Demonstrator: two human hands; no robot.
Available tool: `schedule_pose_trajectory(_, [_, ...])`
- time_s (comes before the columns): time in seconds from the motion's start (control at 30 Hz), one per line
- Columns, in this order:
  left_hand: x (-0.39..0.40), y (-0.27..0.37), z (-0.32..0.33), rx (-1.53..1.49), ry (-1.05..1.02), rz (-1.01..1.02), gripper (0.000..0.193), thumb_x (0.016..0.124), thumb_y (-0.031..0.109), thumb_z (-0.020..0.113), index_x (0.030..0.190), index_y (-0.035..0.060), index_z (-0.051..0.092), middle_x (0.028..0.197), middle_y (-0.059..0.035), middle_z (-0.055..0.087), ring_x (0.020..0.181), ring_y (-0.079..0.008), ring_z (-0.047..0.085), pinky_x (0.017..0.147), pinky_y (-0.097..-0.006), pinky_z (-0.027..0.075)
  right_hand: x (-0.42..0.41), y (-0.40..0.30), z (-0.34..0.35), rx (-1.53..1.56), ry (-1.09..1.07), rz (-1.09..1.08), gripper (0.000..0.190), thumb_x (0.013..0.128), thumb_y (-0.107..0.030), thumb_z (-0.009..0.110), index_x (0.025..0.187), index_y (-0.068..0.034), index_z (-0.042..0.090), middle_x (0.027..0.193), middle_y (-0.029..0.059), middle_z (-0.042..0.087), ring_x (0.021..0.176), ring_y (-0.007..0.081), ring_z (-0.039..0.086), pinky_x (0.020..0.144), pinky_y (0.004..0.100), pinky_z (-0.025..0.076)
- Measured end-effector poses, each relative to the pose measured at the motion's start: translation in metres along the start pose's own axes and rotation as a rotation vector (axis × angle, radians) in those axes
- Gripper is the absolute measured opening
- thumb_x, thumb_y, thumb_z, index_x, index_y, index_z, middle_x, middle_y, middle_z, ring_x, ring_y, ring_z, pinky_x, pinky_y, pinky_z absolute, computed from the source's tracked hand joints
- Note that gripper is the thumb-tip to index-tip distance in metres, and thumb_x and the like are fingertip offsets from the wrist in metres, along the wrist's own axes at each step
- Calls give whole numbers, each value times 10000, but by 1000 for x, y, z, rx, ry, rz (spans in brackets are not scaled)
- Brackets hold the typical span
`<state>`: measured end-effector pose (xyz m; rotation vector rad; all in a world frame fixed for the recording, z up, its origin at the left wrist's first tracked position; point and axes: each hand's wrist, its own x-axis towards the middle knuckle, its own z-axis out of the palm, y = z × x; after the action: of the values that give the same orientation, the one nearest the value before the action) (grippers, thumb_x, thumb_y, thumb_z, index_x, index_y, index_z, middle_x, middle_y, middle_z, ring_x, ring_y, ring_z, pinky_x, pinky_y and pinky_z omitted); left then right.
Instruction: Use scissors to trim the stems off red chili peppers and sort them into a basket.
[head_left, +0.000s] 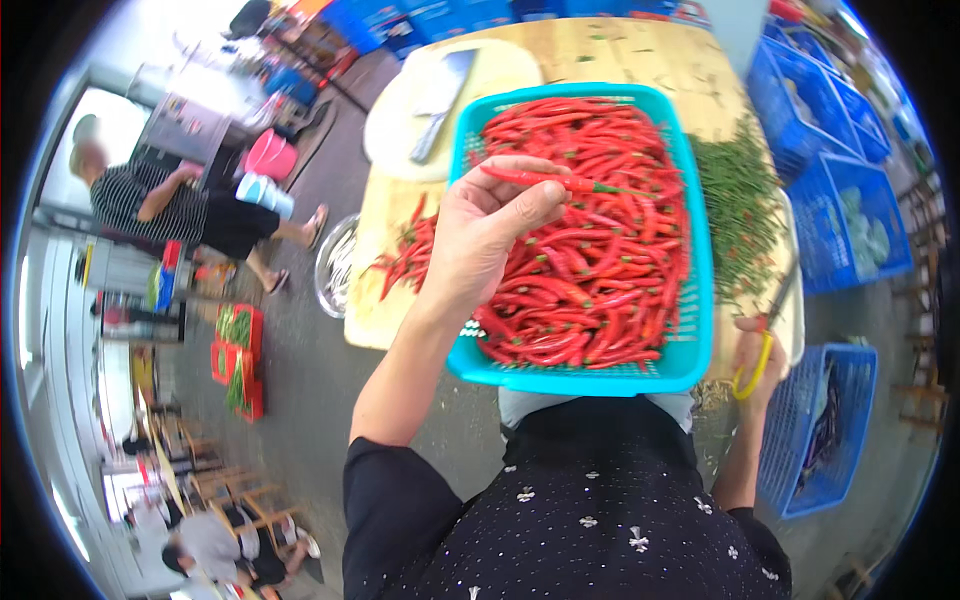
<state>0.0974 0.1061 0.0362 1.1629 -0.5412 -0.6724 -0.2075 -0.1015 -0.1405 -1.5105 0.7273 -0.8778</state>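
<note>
Between the thumb and fingers of my left hand (491, 225) lies a red chili pepper (536, 180) with its green stem pointing right, above the basket. My right hand (756, 360), low at the right edge of the table, holds scissors with yellow and red handles (763, 364), blades pointing up and away. A turquoise plastic basket (703, 300) full of red chilies stands between my hands at the table's near edge. More red chilies (409, 251) lie on the wood left of it. A heap of cut green stems (739, 202) lies to the basket's right.
A cleaver (444, 101) rests on a round cutting board (390, 127) at the far left of the wooden table (675, 52). A metal bowl (322, 274) is beside the table. Blue crates (814, 495) stand at the right. A person (150, 199) stands at the left; another sits lower left.
</note>
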Motion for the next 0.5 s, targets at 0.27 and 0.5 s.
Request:
schedule_pose_trajectory(0.27, [10,-49,86,53,-89,-71,194,880,-11,717,1052,-19,628,1049,-141,707,909,-147,690,837,-270,564,-22,-57,-1,-157,-331,70,554,814,-517,761,1008,-3,684,794,27,602,715,139,554,642,308,445])
schedule_pose_trajectory(0.5, [4,-68,125,173,-168,-63,161,862,-60,708,980,15,629,1058,-140,706,928,-146,685,862,-282,561,-17,-75,3,-130,-358,115,670,791,-625,753,989,9,664,681,-27,477,600,64,437,525,265,348])
